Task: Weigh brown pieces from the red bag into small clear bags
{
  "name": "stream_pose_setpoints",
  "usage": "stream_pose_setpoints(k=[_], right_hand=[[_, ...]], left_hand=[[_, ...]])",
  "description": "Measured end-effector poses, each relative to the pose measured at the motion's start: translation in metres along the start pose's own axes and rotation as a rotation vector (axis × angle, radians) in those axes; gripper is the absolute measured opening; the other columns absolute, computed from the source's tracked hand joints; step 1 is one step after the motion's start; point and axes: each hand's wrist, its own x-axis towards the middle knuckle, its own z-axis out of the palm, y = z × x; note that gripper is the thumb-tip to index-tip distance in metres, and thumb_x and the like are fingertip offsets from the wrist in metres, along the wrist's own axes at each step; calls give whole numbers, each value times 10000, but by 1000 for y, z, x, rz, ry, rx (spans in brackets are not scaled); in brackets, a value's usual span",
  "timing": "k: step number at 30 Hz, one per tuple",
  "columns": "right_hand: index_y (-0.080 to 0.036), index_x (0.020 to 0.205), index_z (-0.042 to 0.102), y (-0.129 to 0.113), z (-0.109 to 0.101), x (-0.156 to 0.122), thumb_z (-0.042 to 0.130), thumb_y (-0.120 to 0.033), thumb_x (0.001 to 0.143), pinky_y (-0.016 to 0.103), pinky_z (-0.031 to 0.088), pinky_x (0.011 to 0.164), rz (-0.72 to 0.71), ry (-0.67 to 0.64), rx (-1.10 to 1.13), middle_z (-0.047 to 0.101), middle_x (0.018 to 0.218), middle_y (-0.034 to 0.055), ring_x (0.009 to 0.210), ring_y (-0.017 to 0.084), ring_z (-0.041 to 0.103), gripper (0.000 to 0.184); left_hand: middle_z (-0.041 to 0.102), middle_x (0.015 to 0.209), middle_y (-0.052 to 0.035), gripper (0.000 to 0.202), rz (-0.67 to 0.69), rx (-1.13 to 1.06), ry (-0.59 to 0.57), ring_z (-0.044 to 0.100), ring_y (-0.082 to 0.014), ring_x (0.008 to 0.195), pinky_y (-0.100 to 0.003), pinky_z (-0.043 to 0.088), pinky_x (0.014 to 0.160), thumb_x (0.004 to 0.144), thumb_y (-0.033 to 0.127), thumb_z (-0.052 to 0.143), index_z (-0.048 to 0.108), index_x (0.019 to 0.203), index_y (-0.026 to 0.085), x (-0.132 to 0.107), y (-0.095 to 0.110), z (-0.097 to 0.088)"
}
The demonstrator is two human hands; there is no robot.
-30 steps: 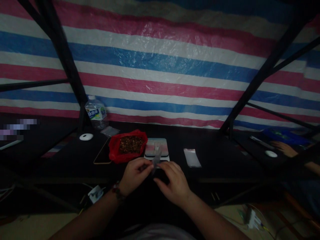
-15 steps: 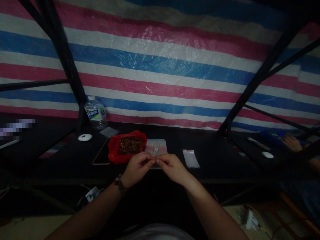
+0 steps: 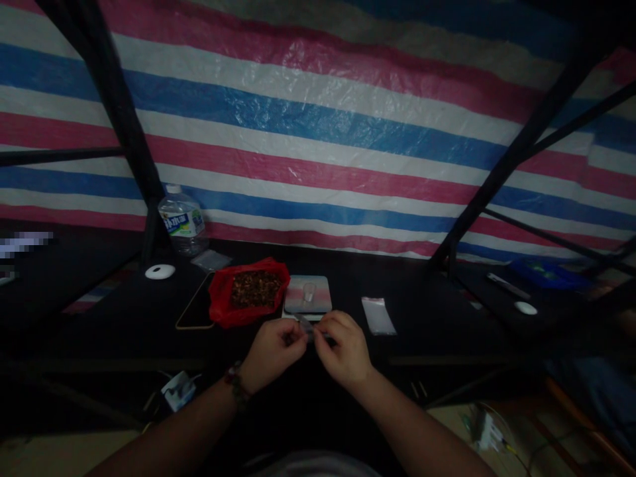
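Striped plastic sheeting [image 3: 318, 192] in red, white and blue hangs behind my dark worktop [image 3: 422, 311]; the light is so dim that the worktop's edges melt into shadow. Taking the spot between my hands as the centre of the clock, a small piece of clear film [image 3: 305, 324] sits right there, my fingertips covering much of it, so its full shape is hard to make out. My left hand [image 3: 278, 348] pinches it between thumb and curled fingers, a beaded bracelet [image 3: 237, 384] at the wrist; my right hand [image 3: 345, 348] closes on its other side, with the exact contact hidden.

At twelve, just beyond my fingers, lies a flat pale scale [image 3: 293, 301], its near edge partly covered, with a small clear cup [image 3: 309, 292] on top whose contents I can't tell. At ten, a red bag [image 3: 221, 301] gapes around brown bits [image 3: 256, 289] too blurred to identify, and overlaps a phone [image 3: 195, 311] lying toward nine. Farther out at ten stands a clear bottle [image 3: 181, 228]. Between two and three lie clear packets [image 3: 379, 315]; well beyond them, a blue bundle [image 3: 549, 273] sinks into darkness.
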Motion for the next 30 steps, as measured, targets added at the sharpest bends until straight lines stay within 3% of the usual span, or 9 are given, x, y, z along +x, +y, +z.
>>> stream_pose_setpoints(k=[3,6,11,14,17,21,25,28,30], right_hand=[[-188,737,597,4,-1,1,535,-149,818,301,483,688,3,63,-16,589,761,46,752,171,577,109],[-187,878,608,5,0,-1,515,-118,822,286,511,709,-50,65,18,603,909,77,829,171,593,129],[-203,903,659,6,2,-6,484,-64,826,274,523,722,-219,-63,-212,624,1069,84,858,171,609,237],[-216,944,691,4,2,-6,527,-67,819,324,525,791,-177,-151,-327,634,1127,87,930,208,608,254],[-212,1025,691,1,1,-4,559,-91,820,347,525,828,-124,-256,-263,628,1138,103,963,214,606,272],[-219,944,717,1,-3,3,559,-51,806,266,527,803,5,-318,14,650,997,58,902,150,632,269],[-214,908,720,2,-9,8,577,-34,774,272,523,819,93,-279,244,647,1021,50,938,146,635,266],[-208,913,714,3,-9,8,609,-42,737,232,528,690,181,-287,418,647,1032,51,848,132,642,264],[-209,919,712,4,-7,7,634,-47,706,212,516,629,226,-300,508,652,1027,44,760,113,633,279]], left_hand=[[552,548,11,157,-65,-46,-52,481,-102,524,-198,353,504,697,223,531,550,559,151,-3,1,3],[552,555,14,173,-98,-75,-68,485,-104,539,-200,360,517,706,243,533,547,559,154,-3,4,3],[569,572,13,231,-166,-120,-52,490,-106,537,-203,372,515,747,322,551,587,590,156,-1,11,-2],[584,575,10,241,-172,-114,-47,499,-108,532,-203,373,505,759,332,555,603,601,157,-1,11,-2],[615,604,0,245,-136,-99,-63,538,-115,564,-203,398,528,784,321,544,620,620,155,-2,8,1],[642,650,-12,250,-6,22,-76,574,-125,609,-217,439,582,835,314,525,642,674,163,-5,8,0],[680,910,-69,183,322,263,34,615,-191,859,-318,485,793,817,314,576,657,916,185,-9,7,-8],[603,1205,-124,513,487,469,98,523,-293,1136,-475,382,997,720,391,685,568,1180,197,-9,4,-13],[573,1263,-124,654,504,556,63,488,-309,1188,-527,278,1073,689,425,710,499,1265,198,-8,2,-14]])
